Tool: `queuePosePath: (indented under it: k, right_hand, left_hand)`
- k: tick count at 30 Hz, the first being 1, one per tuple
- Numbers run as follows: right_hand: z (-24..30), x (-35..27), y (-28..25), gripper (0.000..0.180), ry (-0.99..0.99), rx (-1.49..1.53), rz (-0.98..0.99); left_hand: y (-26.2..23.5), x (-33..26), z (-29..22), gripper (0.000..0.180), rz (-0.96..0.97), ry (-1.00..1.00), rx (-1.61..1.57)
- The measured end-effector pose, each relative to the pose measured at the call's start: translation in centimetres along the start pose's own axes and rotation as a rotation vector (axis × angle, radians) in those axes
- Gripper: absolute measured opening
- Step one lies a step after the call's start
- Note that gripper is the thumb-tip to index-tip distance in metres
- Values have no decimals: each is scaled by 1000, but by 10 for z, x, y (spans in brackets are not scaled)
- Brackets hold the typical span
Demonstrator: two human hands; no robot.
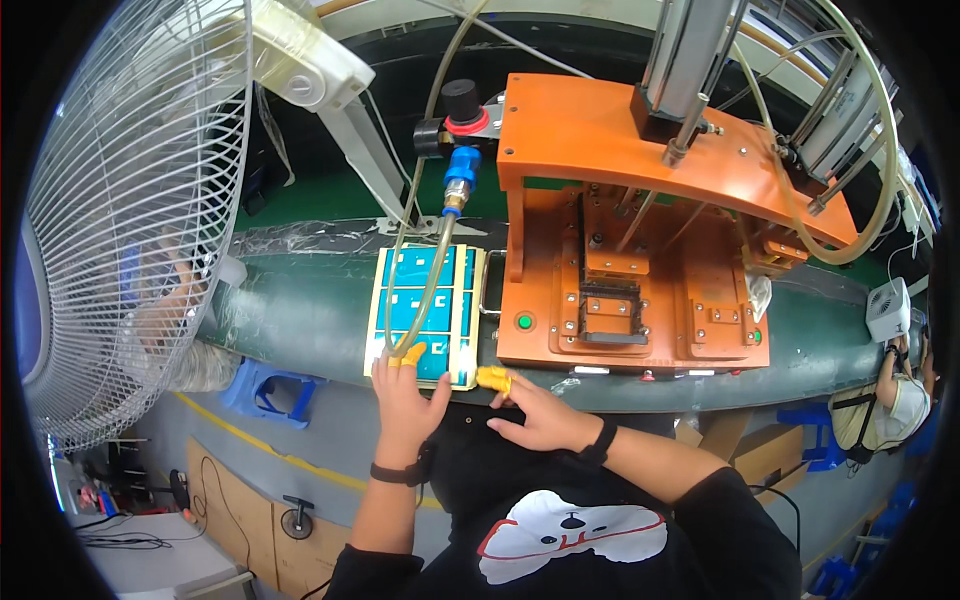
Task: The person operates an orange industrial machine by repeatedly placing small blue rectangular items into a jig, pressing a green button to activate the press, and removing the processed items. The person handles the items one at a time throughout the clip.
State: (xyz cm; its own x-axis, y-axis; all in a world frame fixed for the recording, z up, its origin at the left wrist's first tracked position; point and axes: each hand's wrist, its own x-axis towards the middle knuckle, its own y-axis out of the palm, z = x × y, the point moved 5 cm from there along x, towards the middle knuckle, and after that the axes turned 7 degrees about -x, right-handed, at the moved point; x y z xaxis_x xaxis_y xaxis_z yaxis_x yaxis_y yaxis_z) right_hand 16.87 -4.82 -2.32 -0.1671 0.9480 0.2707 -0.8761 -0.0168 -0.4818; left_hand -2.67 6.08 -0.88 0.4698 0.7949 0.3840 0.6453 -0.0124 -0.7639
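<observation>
Two hands apart, empty: left hand [405,395] fingertips on teal-and-cream label sheet [425,310]; right hand [535,415] beside it.

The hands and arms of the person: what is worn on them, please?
Both forearms are bare, coming out of short black sleeves. The left hand has yellow-orange finger cots on two fingertips and a dark band at the wrist. The right hand has the same cots on its fingertips and a black wristband.
</observation>
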Motion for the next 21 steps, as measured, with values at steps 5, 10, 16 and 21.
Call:
queuePosePath:
  k: [5,10,16,21]
  right_hand:
    - [-22,16,20,68,64,20,43]
    - [-41,10,33,72,42,-68,47]
    - [-45,9,35,74,54,-55,62]
    - [-41,10,33,75,44,-51,46]
  left_hand:
    - [11,-13,1,67,72,-32,50]
    - [17,-14,-9,66,13,-46,60]
    - [18,-14,-14,59,-50,24,100]
    - [16,-16,-15,41,-81,63,60]
